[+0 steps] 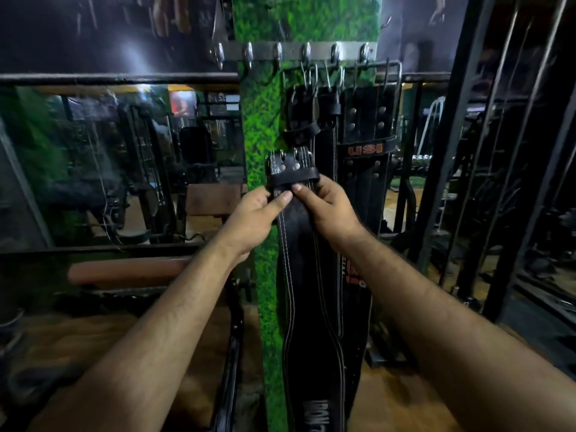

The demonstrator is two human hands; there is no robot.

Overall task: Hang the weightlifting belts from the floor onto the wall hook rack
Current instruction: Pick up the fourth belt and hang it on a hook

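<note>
A black weightlifting belt [299, 275] with white stitching hangs long and straight down in front of the green pillar. Both hands grip it just below its buckle end [291, 168]. My left hand [254, 216] pinches its left edge, my right hand [327, 210] holds its right side. The buckle end is well below the metal hook rack [296, 53], which spans the pillar top with several hooks. Two other black belts [366, 145], one marked USI, hang from the rack's right hooks behind the held belt.
The green grass-textured pillar [261, 120] stands straight ahead. A mirror [109, 157] and a padded brown bench [131, 272] are on the left. Black machine frames and bars [486, 151] crowd the right. The rack's left hooks [247, 54] are bare.
</note>
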